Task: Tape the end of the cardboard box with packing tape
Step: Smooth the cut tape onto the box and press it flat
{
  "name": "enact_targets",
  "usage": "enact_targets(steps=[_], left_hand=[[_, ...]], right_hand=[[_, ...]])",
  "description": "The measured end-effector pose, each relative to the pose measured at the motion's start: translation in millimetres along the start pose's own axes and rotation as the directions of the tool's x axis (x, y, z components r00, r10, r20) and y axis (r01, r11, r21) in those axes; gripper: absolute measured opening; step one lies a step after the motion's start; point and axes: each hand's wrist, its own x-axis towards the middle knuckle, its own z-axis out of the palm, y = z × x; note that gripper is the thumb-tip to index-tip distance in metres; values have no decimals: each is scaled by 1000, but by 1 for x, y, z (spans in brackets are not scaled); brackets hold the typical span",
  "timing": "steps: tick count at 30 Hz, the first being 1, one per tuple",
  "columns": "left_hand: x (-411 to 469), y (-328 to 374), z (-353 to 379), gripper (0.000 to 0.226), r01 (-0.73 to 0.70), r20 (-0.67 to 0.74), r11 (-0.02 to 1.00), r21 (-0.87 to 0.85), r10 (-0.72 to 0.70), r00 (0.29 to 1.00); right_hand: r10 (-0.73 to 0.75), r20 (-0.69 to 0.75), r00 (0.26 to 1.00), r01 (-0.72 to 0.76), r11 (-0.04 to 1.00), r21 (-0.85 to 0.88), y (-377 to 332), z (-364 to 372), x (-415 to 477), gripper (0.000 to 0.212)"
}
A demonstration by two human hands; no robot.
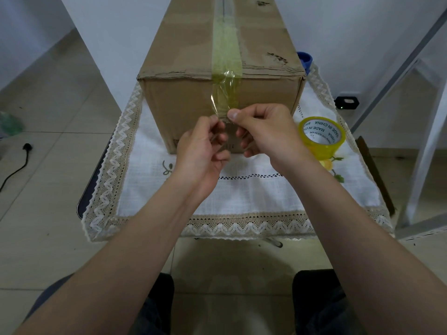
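A long brown cardboard box (188, 102) lies on the table with its near end facing me. A yellowish clear tape strip (226, 68) runs along the top seam and hangs over the near edge, loose in front of the end face. My left hand (202, 151) and my right hand (260, 128) both pinch the strip's free lower end just in front of the box. The yellow tape roll (321, 137) stands on the cloth to the right of the box, apart from my hands.
A white lace-edged tablecloth (242, 197) covers the small table. A blue object (305, 59) sits behind the box's right corner. A white metal frame (425, 131) stands at the right. A black cable (17, 165) lies on the tiled floor at the left.
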Motion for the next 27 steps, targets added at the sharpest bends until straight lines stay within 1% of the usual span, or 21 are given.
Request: enact_targets(steps=[2,4,9,13,17,20,24,27], left_hand=[[-2,-1,0,23,-41,36,999,21,40,999],[-3,0,-1,24,-49,45,998,30,48,998],[-2,2,-4,9,-111,7,991,72,110,994],[-1,0,-5,5,-129,-76,987,98,136,988],[0,1,-5,11,-114,-105,990,86,123,987],[-1,1,-4,15,-105,-95,992,65,111,989],[-2,-3,-2,29,-131,-67,991,26,132,989],[-4,-6,-2,28,-149,-73,989,0,148,986]], right_hand=[[3,7,1000,-3,1000,4,0,0,0,21],[6,10,1000,-6,1000,6,-1,-1,-1,21],[8,16,1000,-8,1000,11,-1,-2,-1,19],[13,18,1000,-13,1000,13,-1,-2,-1,19],[12,19,1000,-12,1000,11,-2,-2,-2,19],[13,20,1000,-13,1000,16,-1,-2,-1,19],[20,33,999,-21,1000,21,-1,-2,-1,19],[31,52,998,-32,999,25,-2,-3,-2,19]])
